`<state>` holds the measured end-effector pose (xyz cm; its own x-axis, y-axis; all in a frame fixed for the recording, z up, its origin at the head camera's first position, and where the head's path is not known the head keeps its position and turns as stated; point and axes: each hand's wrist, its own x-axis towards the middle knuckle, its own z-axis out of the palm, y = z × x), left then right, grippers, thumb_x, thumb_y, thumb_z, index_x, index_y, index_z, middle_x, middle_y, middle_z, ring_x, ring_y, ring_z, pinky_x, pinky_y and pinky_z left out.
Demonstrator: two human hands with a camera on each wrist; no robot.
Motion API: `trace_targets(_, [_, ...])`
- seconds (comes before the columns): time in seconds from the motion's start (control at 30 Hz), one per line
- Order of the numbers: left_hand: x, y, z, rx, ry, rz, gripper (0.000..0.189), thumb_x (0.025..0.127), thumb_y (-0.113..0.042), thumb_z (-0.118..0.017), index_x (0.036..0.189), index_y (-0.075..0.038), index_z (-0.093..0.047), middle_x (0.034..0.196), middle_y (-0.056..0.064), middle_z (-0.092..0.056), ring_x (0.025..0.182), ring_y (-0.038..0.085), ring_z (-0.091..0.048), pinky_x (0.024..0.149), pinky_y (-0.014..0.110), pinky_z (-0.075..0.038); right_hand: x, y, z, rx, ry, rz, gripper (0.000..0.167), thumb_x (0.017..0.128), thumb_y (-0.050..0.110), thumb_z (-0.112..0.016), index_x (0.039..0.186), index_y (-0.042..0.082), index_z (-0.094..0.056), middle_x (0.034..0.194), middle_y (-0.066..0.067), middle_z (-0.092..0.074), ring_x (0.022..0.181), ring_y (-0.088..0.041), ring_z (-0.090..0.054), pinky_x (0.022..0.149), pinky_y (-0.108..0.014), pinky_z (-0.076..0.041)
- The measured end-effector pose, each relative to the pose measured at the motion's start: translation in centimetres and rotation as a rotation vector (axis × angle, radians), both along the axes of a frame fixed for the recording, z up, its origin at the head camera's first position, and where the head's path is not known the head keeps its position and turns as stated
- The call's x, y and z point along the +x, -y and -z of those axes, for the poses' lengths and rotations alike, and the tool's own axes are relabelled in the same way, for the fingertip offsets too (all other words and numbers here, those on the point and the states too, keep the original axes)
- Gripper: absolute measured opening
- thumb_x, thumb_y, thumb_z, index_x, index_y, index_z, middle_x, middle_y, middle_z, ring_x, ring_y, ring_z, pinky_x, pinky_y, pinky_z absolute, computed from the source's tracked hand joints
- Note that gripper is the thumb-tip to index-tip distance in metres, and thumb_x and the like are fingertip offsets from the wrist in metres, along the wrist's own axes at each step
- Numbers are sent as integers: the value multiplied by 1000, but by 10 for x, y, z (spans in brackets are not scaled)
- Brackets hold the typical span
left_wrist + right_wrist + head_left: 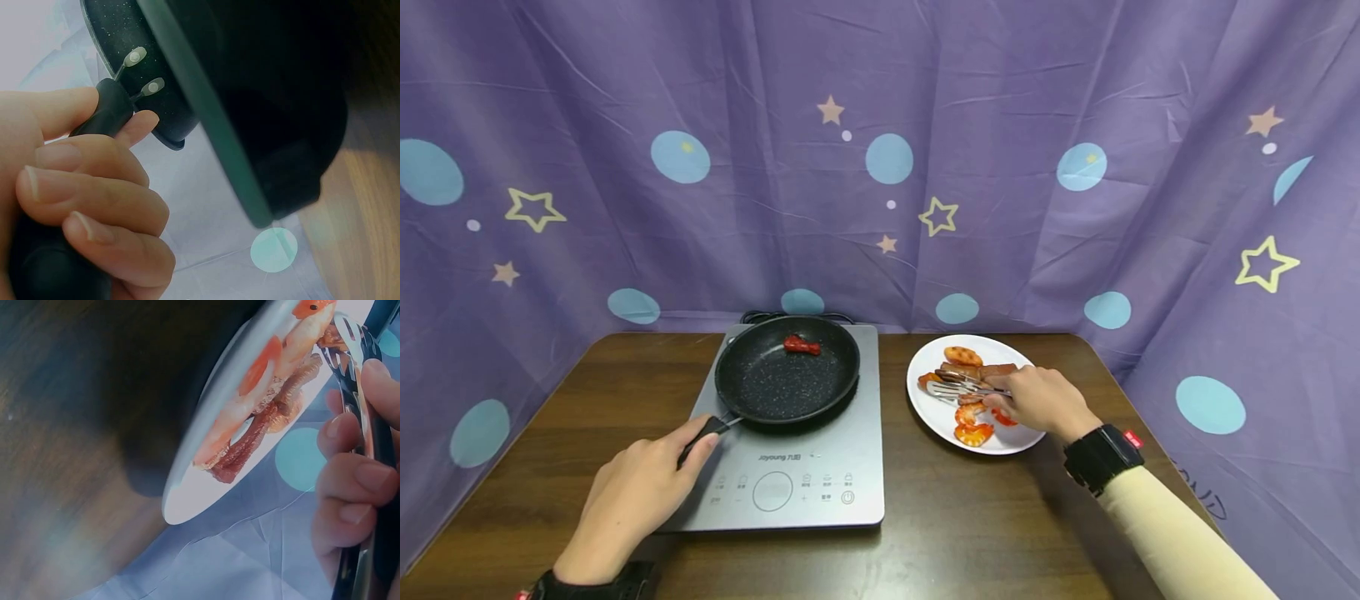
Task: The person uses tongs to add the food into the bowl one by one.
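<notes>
My left hand (643, 479) grips the black handle (115, 106) of a speckled frying pan (782, 383), fingers curled round it. Inside the pan, toward its far right side, lies a small red drumstick-shaped piece (802, 345). My right hand (1037, 398) holds metal tongs (369, 419) with slotted ends over a white plate (928, 421). On that plate are brown sausage-like pieces (997, 370), a golden oval piece (962, 357) and orange-red shrimp-like pieces (973, 434). The tong tips are at the food in the middle of the plate; whether they pinch a piece I cannot tell.
The pan sits on the back part of a silver induction cooker (805, 492) with touch controls in front. A black cable (763, 317) lies behind it. Cooker and plate stand on a brown wooden table (955, 521), with a purple patterned curtain (790, 208) at its back edge.
</notes>
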<state>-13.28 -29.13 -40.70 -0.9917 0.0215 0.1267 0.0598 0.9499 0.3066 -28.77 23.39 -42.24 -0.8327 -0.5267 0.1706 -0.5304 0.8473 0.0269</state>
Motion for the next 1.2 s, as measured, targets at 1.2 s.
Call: trace_targets(1.2, [-1,0,-1,-9,-15,-2,60,111,-55,-48,149,-11,-62,103,33,-73,70,39,-71,43,39,-38,5,15,-26,-88,-136,12,37,103,46,-69,132,25,-77,79,1,-72,75,-23,-71,57,-46,-54])
